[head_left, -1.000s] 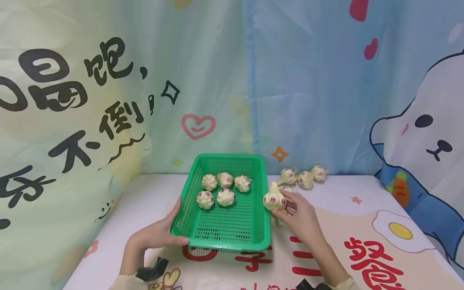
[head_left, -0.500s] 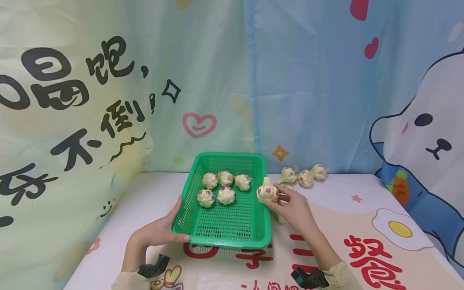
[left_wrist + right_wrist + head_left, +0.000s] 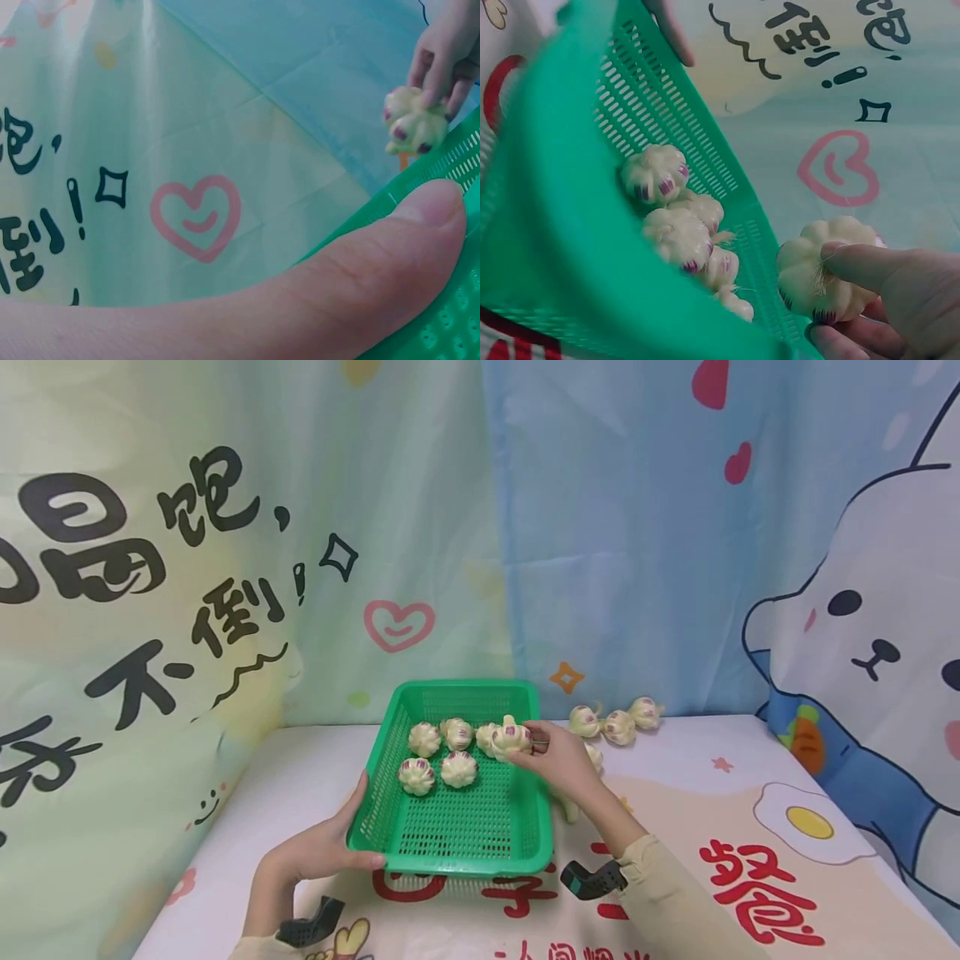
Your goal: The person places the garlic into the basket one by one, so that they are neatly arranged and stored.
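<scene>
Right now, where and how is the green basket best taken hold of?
Likely by the rim at its near right corner, from outside, thumb over the edge: the green basket offers a raised edge, the left hand holds the left side, and garlic bulbs inside lie toward the far end. The right hand holds a bulb.

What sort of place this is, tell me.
Likely an indoor tabletop set up for a staged activity: a cartoon-printed backdrop hangs behind a printed tabletop, and a green basket holds garlic bulbs.
</scene>
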The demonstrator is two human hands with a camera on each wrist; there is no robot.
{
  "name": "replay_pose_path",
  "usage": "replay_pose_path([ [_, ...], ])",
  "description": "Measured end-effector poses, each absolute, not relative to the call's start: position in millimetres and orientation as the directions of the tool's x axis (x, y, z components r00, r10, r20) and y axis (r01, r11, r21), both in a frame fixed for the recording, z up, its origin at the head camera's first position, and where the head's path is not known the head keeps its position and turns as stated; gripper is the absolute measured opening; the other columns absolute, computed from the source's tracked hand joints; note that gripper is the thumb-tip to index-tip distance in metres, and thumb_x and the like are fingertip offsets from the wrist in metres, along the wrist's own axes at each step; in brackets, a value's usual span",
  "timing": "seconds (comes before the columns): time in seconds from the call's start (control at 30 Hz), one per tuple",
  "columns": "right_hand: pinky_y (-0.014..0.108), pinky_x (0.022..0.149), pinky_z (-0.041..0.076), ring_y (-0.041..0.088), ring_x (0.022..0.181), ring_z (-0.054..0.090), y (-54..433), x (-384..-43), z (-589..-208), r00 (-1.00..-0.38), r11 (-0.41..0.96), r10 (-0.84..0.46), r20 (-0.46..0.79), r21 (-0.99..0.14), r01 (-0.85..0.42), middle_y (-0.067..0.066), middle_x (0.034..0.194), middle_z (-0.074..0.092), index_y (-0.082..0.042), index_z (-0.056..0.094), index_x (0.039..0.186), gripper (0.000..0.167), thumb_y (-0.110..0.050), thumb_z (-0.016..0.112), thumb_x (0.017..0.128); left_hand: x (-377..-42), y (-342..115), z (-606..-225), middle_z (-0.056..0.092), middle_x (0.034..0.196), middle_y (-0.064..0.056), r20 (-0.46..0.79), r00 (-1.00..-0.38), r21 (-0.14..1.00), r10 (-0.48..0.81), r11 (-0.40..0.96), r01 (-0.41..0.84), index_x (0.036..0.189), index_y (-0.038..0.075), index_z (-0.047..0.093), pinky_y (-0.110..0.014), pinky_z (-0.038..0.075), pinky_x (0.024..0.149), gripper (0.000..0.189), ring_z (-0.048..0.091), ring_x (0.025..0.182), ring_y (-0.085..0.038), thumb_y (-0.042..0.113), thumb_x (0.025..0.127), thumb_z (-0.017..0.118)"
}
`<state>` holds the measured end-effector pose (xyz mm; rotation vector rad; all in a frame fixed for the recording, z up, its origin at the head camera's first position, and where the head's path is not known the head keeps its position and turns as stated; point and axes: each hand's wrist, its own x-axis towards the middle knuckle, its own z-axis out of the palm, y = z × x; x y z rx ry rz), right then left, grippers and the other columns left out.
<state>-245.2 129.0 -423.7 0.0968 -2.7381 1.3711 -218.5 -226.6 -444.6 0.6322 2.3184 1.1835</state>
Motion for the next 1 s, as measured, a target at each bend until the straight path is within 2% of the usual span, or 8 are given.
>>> replay_pose_path([
  [0.23,0.038,0.085,0.053,0.029,0.116,0.059,117,-266,-416,-0.999,0.582,-0.008,0.043,-0.812,-0.040,0.013,0.136,0.055,-0.008,0.050,0.137,0.060,-0.031,0.071,0.085,-216,-228,-446,-0.019,0.157,-0.018,-0.196,-0.798,0.820,0.570,0.542,0.186,0.148,0.018,-0.024,-0.055,0.020,0.112,0.121,0.000,0.145,-0.041,0.031,0.081,0.075],
  [0.37,0.037,0.083,0.053,0.029,0.112,0.061,112,-277,-421,-0.999,0.577,-0.006,0.045,-0.816,-0.040,0.014,0.132,0.058,-0.006,0.054,0.133,0.056,-0.030,0.071,0.085,-217,-228,-446,-0.019,0.157,-0.019,-0.185,-0.796,0.823,0.576,0.533,0.195,0.149,0.016,-0.024,-0.057,0.020,0.111,0.121,0.000,0.144,-0.043,0.030,0.081,0.075],
  [0.57,0.034,0.075,0.052,0.026,0.099,0.065,105,-287,-435,-0.993,0.682,-0.068,0.098,-0.722,-0.118,0.012,0.115,0.067,-0.004,0.061,0.125,0.048,-0.026,0.073,0.083,-218,-228,-446,-0.019,0.157,-0.020,-0.178,-0.794,0.823,0.581,0.530,0.204,0.148,0.016,-0.024,-0.056,0.019,0.111,0.120,0.000,0.144,-0.043,0.029,0.081,0.075],
  [0.77,0.041,0.084,0.049,0.029,0.105,0.062,101,-290,-437,-0.992,0.765,-0.077,0.096,-0.632,-0.121,0.011,0.114,0.068,-0.007,0.066,0.118,0.043,-0.027,0.075,0.081,-217,-227,-446,-0.017,0.157,-0.020,-0.199,-0.803,0.812,0.561,0.553,0.185,0.149,0.016,-0.023,-0.057,0.020,0.112,0.121,0.001,0.144,-0.043,0.032,0.080,0.075],
  [0.83,0.041,0.082,0.049,0.028,0.104,0.061,100,-290,-437,-0.994,0.779,-0.082,0.076,-0.617,-0.111,0.011,0.113,0.068,-0.007,0.067,0.116,0.040,-0.026,0.075,0.081,-217,-226,-446,-0.018,0.157,-0.020,-0.206,-0.805,0.811,0.557,0.558,0.178,0.149,0.016,-0.023,-0.057,0.019,0.112,0.121,0.000,0.144,-0.043,0.032,0.080,0.076],
  [0.9,0.039,0.078,0.048,0.025,0.097,0.062,98,-291,-436,-0.993,0.794,-0.090,0.077,-0.596,-0.118,0.009,0.106,0.069,-0.006,0.068,0.111,0.036,-0.025,0.075,0.081,-217,-226,-446,-0.018,0.157,-0.020,-0.204,-0.805,0.813,0.558,0.554,0.179,0.149,0.016,-0.024,-0.057,0.018,0.112,0.121,-0.001,0.144,-0.043,0.031,0.080,0.075],
  [1.0,0.032,0.067,0.042,0.018,0.076,0.054,95,-293,-436,-0.990,0.820,-0.113,0.086,-0.555,-0.141,0.003,0.081,0.063,-0.006,0.068,0.099,0.026,-0.023,0.075,0.080,-216,-227,-446,-0.018,0.157,-0.020,-0.197,-0.807,0.810,0.556,0.557,0.186,0.149,0.016,-0.023,-0.057,0.019,0.112,0.121,0.000,0.144,-0.042,0.032,0.080,0.076],
])
